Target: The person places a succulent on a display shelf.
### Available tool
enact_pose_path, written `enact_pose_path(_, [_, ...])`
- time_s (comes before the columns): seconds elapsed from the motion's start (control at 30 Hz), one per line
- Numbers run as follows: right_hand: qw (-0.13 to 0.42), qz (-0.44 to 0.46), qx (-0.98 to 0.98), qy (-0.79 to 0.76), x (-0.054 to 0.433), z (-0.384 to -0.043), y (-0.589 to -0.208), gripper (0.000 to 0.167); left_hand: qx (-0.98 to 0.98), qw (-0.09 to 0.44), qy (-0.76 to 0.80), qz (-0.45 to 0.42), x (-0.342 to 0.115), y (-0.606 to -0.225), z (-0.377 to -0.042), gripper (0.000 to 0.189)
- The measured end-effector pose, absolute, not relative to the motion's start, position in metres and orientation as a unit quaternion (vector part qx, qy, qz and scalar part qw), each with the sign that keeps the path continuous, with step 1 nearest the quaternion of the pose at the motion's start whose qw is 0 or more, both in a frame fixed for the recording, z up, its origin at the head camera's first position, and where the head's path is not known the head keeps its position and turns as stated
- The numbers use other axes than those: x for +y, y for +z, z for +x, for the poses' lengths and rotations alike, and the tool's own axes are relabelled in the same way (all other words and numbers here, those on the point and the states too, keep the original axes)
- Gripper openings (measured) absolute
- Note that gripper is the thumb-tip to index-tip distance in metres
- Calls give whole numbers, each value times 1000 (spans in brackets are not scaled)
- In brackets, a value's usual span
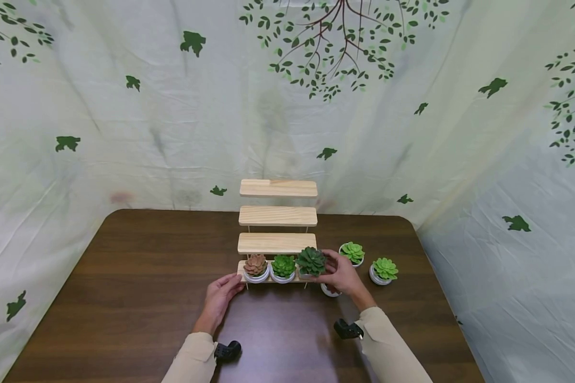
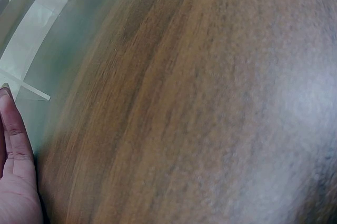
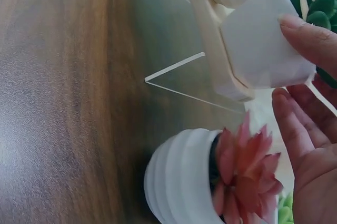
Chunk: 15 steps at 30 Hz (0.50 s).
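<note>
My right hand (image 1: pixel 341 274) holds a potted succulent (image 1: pixel 311 261) at the right end of the stand's lowest shelf. Dark green leaves top its white angular pot (image 3: pixel 268 39), which thumb and fingers grip at the sides, its base right at the shelf board (image 3: pixel 213 50). To its left on that shelf are a green succulent (image 1: pixel 283 265) and a brownish-pink one (image 1: pixel 255 266), both in white ribbed pots. Fairly straight fingers of my left hand (image 1: pixel 219 299) touch the left end of the wooden tiered stand (image 1: pixel 278 243); that hand shows at the edge of the left wrist view.
A pink-red succulent (image 3: pixel 242 176) in a white ribbed pot stands on the table below my right hand. Two light green succulents, one farther back (image 1: pixel 352 252) and one rightmost (image 1: pixel 384 270), stand beyond it on the brown table (image 1: pixel 148 266). A leaf-printed curtain (image 1: pixel 172 133) hangs behind.
</note>
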State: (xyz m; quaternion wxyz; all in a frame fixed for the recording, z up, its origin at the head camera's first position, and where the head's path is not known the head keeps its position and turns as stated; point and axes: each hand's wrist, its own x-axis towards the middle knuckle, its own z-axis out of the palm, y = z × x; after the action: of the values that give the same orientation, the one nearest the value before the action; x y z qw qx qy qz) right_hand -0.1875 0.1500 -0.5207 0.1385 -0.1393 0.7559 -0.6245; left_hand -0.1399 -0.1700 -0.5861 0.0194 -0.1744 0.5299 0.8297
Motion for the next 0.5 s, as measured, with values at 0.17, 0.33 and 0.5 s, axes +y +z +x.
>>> enact_pose_path(0.17, [135,-141,762,-617,162,-185,-515,72,525,23,830,-187,-170,-585,-140,13])
enact_pose_path(0.33, [60,-157,765,-622,182,-187,-510,68,537,17,823,-182,-171,-588,-141,7])
enact_pose_path(0.5, [-61,-103,786,-606,204,-191,-505,59,542,13,822,-173,-171,-587,-140,6])
